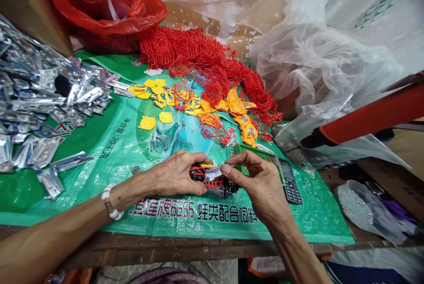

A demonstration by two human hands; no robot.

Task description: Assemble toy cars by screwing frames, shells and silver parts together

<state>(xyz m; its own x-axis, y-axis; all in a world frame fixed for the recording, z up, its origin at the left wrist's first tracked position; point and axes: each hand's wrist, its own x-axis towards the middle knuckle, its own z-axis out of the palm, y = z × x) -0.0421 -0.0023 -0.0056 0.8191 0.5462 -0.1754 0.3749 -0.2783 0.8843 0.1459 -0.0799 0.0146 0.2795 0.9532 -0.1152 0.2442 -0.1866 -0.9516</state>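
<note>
A small toy car (217, 182) with a red frame, silver body and black wheels lies low on the green woven sack (109, 142). My left hand (174, 173) is closed round its left end. My right hand (256, 178) pinches a silver strip at the car's top with thumb and forefinger. A white bead bracelet (111, 204) circles my left wrist.
Several silver parts (39, 98) are heaped at the left. Red lattice frames (205, 63) and yellow pieces (155, 94) lie in the middle. A black phone (289, 182), a green box (255, 153), clear bags (314, 63), a red bag (106, 10) and an orange-red tube (371, 118) sit around.
</note>
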